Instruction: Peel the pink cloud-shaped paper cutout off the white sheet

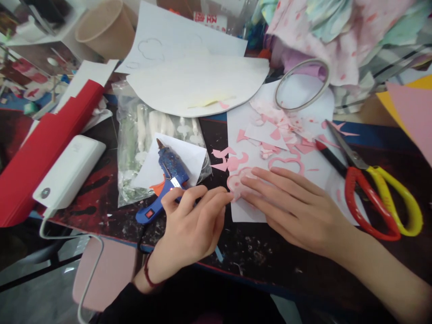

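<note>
A pink, flower-like cut-out (pixel 235 182) lies on the white paper sheet (pixel 248 215). My right hand (pixel 297 207) rests over it, palm down, fingers stretched out flat and hiding much of the piece. From the other side, my left hand (pixel 195 222) pinches at the cut-out's left edge with thumb and fingertips together. Just beyond the left hand lies a blue glue gun (pixel 173 166), its nozzle on a smaller white paper (pixel 195 158). Pink paper scraps (pixel 219 158) and a pink cloud-shaped outline (pixel 295 162) are close to my fingers.
Scissors (pixel 362 173) with red and yellow handles lie at right. An embroidery-style hoop (pixel 279 92) stands behind the scraps. A white board (pixel 189 83), a plastic bag (pixel 126 166), a white power bank (pixel 72 168) with cable and a red strip (pixel 50 150) occupy the back and left.
</note>
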A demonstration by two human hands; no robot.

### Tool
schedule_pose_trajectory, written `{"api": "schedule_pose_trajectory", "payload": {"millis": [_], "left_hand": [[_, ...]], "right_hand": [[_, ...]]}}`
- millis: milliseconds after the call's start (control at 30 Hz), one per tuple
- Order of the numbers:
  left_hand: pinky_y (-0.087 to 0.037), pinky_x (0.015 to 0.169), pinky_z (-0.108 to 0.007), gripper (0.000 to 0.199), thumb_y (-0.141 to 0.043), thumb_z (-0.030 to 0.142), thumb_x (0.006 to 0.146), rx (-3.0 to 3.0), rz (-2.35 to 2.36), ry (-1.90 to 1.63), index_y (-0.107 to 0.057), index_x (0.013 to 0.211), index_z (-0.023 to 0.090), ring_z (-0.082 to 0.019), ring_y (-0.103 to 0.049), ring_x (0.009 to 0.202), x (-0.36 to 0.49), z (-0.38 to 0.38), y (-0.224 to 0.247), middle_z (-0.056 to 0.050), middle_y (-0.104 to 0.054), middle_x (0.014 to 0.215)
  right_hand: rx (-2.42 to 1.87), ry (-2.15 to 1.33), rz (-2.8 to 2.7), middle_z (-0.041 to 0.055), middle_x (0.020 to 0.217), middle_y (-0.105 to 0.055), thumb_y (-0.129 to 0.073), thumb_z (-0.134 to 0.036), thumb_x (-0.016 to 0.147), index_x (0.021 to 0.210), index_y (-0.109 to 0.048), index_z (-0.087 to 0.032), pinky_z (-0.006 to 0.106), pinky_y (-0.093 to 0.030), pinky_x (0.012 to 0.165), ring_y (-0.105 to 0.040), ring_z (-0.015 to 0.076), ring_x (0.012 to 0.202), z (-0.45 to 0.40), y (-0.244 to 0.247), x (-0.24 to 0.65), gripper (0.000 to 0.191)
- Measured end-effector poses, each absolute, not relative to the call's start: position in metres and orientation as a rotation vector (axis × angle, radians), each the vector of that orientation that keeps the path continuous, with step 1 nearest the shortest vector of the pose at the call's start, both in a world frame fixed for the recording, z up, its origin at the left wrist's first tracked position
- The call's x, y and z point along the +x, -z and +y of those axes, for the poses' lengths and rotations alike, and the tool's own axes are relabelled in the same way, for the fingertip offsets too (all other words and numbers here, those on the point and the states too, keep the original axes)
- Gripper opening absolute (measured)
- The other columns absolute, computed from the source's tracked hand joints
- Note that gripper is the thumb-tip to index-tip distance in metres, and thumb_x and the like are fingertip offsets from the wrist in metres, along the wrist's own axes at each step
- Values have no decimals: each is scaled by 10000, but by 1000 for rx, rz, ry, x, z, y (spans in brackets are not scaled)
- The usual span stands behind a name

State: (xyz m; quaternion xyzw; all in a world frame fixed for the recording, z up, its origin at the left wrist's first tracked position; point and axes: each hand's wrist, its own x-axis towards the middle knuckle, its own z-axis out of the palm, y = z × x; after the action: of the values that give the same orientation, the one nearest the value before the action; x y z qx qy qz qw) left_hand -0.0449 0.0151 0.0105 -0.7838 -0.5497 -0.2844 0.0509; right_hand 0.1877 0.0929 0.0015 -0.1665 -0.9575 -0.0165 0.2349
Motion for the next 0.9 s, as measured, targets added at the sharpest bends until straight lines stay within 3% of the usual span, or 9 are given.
{"api": "schedule_pose_trajectory", "payload": {"millis": [167, 600, 900], "left_hand": [[-327, 927, -379, 316, -568, 55, 913, -2473, -1636, 814, -619, 1191, 193, -198, -546, 969, -44, 18, -10, -58, -698, 1064], [-285, 991, -431, 437, -531, 26, 937, -2603, -1539, 657, -505, 1369, 89, -203, -547, 1039, -43, 23, -3, -87, -742, 1164], [-297, 977, -410, 413, -523, 44, 946, -2572, -1592, 656, -531, 1349, 133, -190, -553, 995, -43, 21, -5, -64, -737, 1102]], "right_hand": [[-464, 70, -2616, 131, 1422, -648, -629, -89, 911, 1275, -664, -59, 455, -512, 1077, -588, 306, 1328, 91, 0, 188, 367], [-506, -5, -2695, 138, 1471, -605, -483, -85, 983, 1404, -558, -36, 457, -470, 1086, -556, 301, 1348, 94, 2, 182, 431], [-499, 36, -2686, 119, 1483, -598, -466, -61, 970, 1391, -573, -62, 449, -469, 1091, -559, 291, 1354, 92, 2, 184, 434]]}}
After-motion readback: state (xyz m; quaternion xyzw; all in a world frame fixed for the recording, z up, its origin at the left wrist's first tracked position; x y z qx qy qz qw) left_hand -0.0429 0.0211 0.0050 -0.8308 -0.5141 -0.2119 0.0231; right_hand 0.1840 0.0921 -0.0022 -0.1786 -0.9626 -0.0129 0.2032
